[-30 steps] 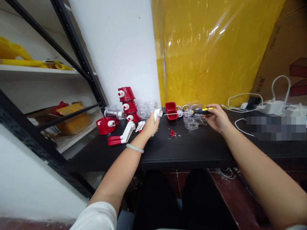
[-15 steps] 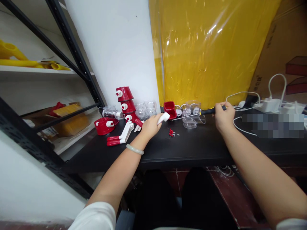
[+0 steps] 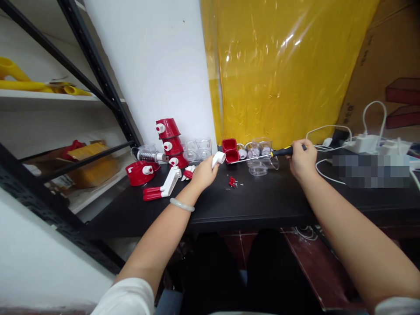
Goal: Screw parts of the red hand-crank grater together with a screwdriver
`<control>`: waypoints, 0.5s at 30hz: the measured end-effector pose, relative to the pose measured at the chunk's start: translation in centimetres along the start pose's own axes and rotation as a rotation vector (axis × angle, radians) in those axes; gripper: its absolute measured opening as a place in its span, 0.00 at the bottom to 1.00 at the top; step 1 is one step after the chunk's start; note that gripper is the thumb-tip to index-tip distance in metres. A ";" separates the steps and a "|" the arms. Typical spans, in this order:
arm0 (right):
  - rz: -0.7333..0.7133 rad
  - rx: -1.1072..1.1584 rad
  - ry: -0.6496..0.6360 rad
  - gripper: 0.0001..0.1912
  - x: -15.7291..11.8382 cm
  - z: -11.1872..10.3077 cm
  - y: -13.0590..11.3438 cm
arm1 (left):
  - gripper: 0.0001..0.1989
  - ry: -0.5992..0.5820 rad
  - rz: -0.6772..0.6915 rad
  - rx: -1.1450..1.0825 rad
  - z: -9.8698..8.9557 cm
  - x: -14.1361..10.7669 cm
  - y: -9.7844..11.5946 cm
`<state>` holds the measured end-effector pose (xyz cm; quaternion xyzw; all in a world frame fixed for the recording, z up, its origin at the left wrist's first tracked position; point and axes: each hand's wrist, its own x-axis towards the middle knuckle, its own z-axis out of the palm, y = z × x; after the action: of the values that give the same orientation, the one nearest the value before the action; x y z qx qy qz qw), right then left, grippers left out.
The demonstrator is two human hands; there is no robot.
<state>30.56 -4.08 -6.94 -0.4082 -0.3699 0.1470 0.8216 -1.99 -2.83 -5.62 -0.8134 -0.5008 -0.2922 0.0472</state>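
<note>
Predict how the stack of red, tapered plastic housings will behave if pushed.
The red plastic stack would probably tip or separate, being several pieces tall. Being glossy, it may feel slippery. The white round side knobs could catch, jutting outward.

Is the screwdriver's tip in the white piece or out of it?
Out: the screwdriver shows all the way to its tip, just beside the white piece held by the left hand.

From here I see wht sleeves, a pale round bangle on L wrist, blk trousers.
</note>
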 end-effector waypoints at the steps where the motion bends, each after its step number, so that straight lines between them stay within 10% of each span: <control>1: -0.015 0.021 0.030 0.10 0.0 0.1 0.0 | 0.14 -0.006 0.003 -0.015 0.1 0.0 0.0; 15: -0.111 -0.016 0.012 0.12 -0.1 0.2 0.9 | 0.15 -0.014 0.036 -0.135 0.5 0.0 0.1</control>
<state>30.42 -3.46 -7.56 -0.3943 -0.3882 0.0960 0.8274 -1.65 -2.73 -6.04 -0.8254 -0.4657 -0.3189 -0.0061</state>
